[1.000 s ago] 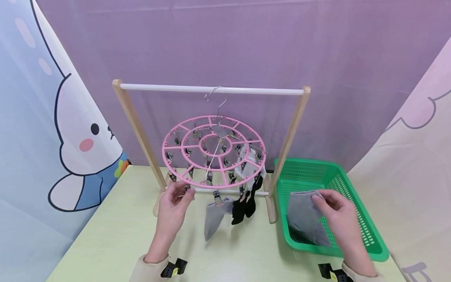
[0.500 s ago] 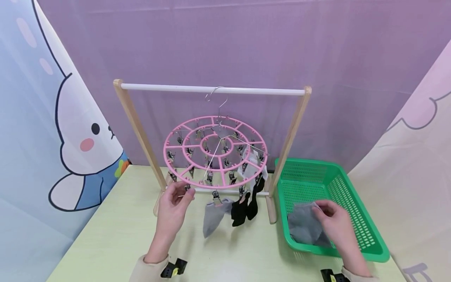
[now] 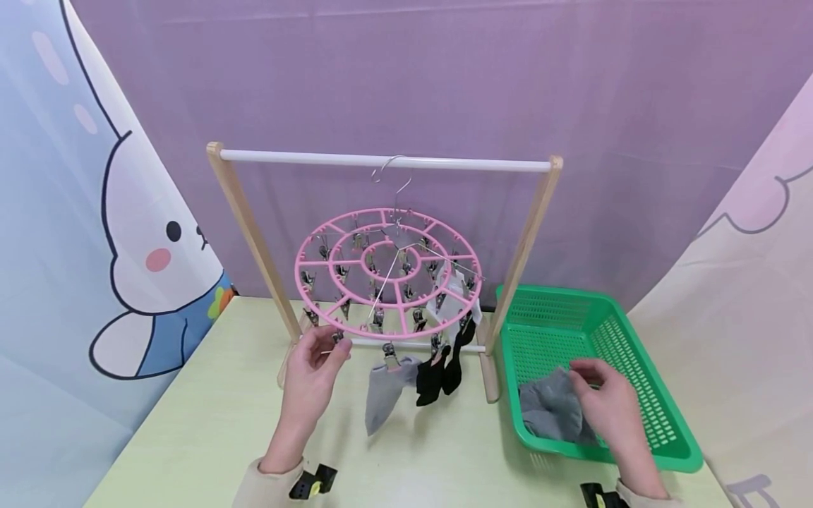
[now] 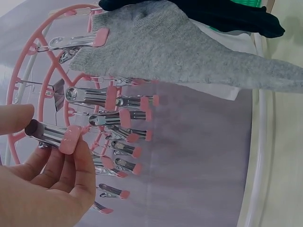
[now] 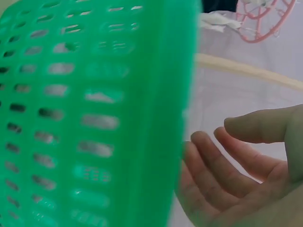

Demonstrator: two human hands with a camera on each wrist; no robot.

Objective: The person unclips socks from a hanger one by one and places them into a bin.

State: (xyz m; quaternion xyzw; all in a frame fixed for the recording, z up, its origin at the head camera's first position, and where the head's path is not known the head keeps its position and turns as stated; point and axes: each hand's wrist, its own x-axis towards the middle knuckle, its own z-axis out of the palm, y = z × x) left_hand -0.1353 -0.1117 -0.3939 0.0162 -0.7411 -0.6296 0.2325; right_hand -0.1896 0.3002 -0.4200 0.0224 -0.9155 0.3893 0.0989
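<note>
rack (image 3: 397, 291), pink, round, of concentric rings set with metal clips; head view, hung by a wire hook below a white rod (image 3: 305, 156) between two wooden posts (image 3: 254, 240). clipped along its near and right side: one light grey sock (image 3: 384, 398), two black garments (image 3: 430, 381), one white cloth (image 3: 447, 303) farther back. left hand (image 3: 309, 377): at the rack's near left edge, pinching a clip (image 3: 338, 338). right hand (image 3: 612, 402): well apart from the left, over the near part of a green basket (image 3: 600, 458), which stands right of the rack on a pale table (image 3: 190, 423). darker grey cloth (image 3: 549, 409): crumpled in the basket's near left part, just beside the right fingertips; whether they touch it cannot be told. purple curtain (image 3: 406, 70): far side.

left wrist view: the same clip, metal, pink-tipped, held between thumb and bent fingers; whether its mouth is parted cannot be told. past it, further pink-tipped clips on the rings. light grey sock gripped at the cuff by one of them, black fabric and part of the white cloth behind.

right wrist view: slotted wall of the basket, partly blurred, beside the right hand; thumb apart from the fingers, all loosely bent. farther off, one wooden post and the rack's edge.
</note>
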